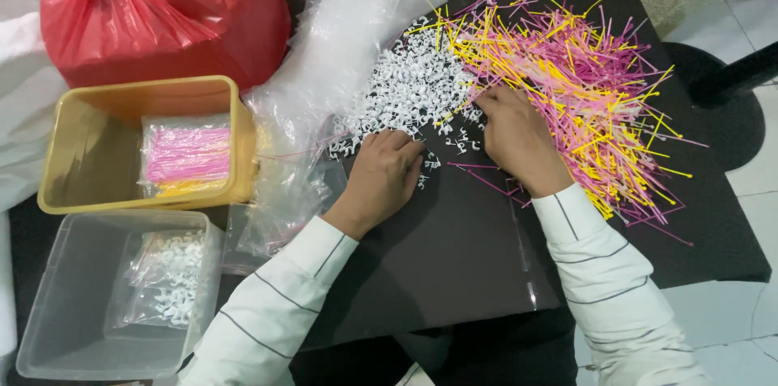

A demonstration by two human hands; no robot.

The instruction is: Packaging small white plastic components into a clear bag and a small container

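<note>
Yellow tub (pixel 235 139) beside clear bags (pixel 340 37)

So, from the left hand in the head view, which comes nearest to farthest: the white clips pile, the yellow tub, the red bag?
Measured from the left hand:
1. White clips pile, touching its fingertips, just ahead.
2. Yellow tub, off to the left.
3. Red bag, far left corner, behind the tub.

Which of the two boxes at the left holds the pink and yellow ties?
The yellow box, the upper one, holds a bag of pink and yellow ties. The clear box below it holds a bag of white clips.
</note>
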